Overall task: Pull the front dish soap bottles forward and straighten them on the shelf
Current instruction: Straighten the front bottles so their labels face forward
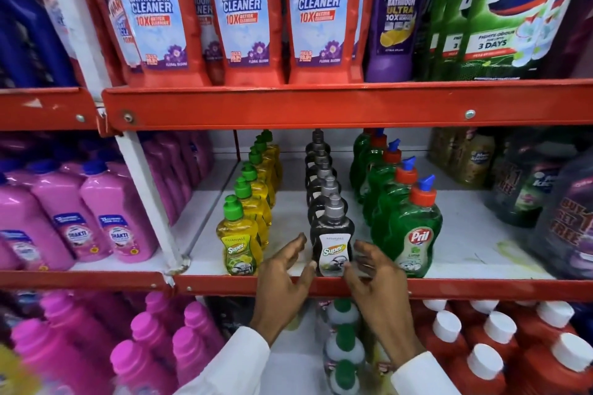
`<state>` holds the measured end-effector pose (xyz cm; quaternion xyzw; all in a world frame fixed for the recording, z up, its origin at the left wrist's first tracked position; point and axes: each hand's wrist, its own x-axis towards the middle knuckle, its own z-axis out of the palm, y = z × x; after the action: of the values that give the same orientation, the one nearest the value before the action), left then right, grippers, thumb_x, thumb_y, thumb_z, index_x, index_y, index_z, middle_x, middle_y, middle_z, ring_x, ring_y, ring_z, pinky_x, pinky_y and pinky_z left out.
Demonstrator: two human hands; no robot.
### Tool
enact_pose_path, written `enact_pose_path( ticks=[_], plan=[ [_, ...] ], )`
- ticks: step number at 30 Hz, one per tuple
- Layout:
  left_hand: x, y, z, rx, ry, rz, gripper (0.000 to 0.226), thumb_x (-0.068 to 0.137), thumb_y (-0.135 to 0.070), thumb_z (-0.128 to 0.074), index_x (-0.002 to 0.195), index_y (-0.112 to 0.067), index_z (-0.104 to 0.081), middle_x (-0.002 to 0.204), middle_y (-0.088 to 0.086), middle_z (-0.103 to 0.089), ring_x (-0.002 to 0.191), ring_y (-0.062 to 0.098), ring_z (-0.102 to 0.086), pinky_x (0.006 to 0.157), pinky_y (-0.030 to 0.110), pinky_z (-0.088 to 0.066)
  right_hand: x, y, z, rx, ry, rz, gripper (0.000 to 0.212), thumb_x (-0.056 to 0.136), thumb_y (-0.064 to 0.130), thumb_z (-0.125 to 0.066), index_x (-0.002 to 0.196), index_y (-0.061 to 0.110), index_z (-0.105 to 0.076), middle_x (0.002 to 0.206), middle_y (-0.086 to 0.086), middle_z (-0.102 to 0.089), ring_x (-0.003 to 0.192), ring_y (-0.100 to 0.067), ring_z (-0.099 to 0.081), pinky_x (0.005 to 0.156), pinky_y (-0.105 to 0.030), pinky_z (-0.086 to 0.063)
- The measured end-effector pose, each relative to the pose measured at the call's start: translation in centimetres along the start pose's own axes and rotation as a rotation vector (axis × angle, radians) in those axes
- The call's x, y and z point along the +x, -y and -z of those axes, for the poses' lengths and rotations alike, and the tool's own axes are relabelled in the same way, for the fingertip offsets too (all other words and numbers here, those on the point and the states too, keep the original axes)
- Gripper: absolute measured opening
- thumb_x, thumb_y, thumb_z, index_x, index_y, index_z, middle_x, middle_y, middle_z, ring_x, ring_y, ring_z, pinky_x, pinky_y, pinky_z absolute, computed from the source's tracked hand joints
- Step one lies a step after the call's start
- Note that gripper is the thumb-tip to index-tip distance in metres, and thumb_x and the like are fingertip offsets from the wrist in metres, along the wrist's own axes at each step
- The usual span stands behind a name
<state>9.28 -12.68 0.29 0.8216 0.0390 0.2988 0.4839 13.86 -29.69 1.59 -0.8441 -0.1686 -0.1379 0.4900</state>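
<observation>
A: Counts first. Middle shelf, white board with red metal front rail, three rows of small dish soap bottles running front to back.

B: Left row, yellow plastic bottles with green caps: about seven visible, the back ones overlap so the count is not certain. Middle row, dark grey bottles with silver caps: roughly six. Right row, green Pril bottles with orange caps and blue spouts: five show.

A: Front bottles?

B: All three front bottles stand upright near the shelf's front edge, labels facing out. The yellow one and the green one sit well apart from the grey one between them.

A: Hands.

B: Two hands, white sleeves. Left hand is open, fingers spread and curved, just left of the front grey bottle; its thumb tip sits at the bottle's lower left edge, touching or nearly so. Right hand is open too, fingers loosely curled, just right of the same bottle, thumb at the label's lower right edge. Neither hand is closed around it; they cup it from both sides.

A: Surroundings?

B: Three red Harpic bathroom cleaner bottles front the shelf above. Pink bottles with blue caps stand at left.
</observation>
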Motion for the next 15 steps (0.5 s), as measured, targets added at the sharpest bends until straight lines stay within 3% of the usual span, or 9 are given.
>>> enact_pose_path(
  ticks=[2,3,5,8,12,15],
  plan=[
    [-1.5,-0.4,1.6,0.007,-0.139,-0.033,0.037,0.088,-0.021,-0.068,0.125,-0.025,-0.069,0.124,-0.017,-0.071,0.113,-0.003,-0.066,0.099,0.017,-0.052,-1.6,1.2,-0.3,0.045,-0.168,0.034,0.026,0.085,0.013,-0.074,0.110,0.017,-0.069,0.106,0.003,-0.073,0.093,-0.011,-0.068,0.087,-0.003,-0.043],
    [-2.3,-0.5,2.7,0.007,-0.230,-0.066,0.030,0.087,-0.024,-0.065,0.116,-0.027,-0.073,0.116,-0.021,-0.074,0.108,-0.003,-0.068,0.095,0.015,-0.052,-2.5,1.9,-0.7,0.077,-0.195,0.065,0.022,0.084,0.009,-0.073,0.104,0.019,-0.070,0.101,0.004,-0.074,0.089,-0.009,-0.068,0.082,0.001,-0.041],
    [-3.3,0.2,5.0,-0.028,-0.402,-0.085,0.023,0.085,-0.028,-0.061,0.104,-0.029,-0.075,0.105,-0.017,-0.077,0.102,0.005,-0.071,0.093,0.021,-0.053,-4.0,3.3,-2.3,0.142,-0.154,0.120,0.023,0.084,0.006,-0.071,0.099,0.023,-0.071,0.096,0.007,-0.074,0.083,-0.001,-0.068,0.076,-0.002,-0.043],
    [-2.5,2.4,8.2,-0.164,-0.521,0.011,0.030,0.083,-0.031,-0.061,0.113,-0.029,-0.068,0.114,0.000,-0.075,0.107,0.017,-0.070,0.096,0.039,-0.056,-4.9,4.9,-5.9,0.272,0.051,0.121,0.031,0.090,0.009,-0.065,0.115,0.027,-0.068,0.104,0.011,-0.074,0.092,0.004,-0.068,0.076,-0.007,-0.049],
    [-1.0,3.7,10.6,-0.152,-0.263,0.134,0.063,0.083,-0.029,-0.060,0.144,-0.014,-0.049,0.144,0.008,-0.059,0.127,0.006,-0.058,0.107,0.019,-0.047,-3.8,7.2,-10.3,0.314,0.199,0.121,0.051,0.093,0.027,-0.050,0.143,0.018,-0.047,0.135,0.008,-0.063,0.124,0.001,-0.058,0.105,-0.022,-0.046],
    [-0.3,5.4,11.1,-0.051,-0.058,0.130,0.059,0.087,-0.035,-0.058,0.144,-0.025,-0.050,0.139,-0.003,-0.065,0.128,0.013,-0.062,0.110,0.050,-0.049,-2.6,8.2,-12.1,0.215,0.184,0.158,0.055,0.092,0.028,-0.047,0.145,0.015,-0.045,0.133,0.012,-0.063,0.119,-0.005,-0.062,0.099,-0.012,-0.044]
  ],
)
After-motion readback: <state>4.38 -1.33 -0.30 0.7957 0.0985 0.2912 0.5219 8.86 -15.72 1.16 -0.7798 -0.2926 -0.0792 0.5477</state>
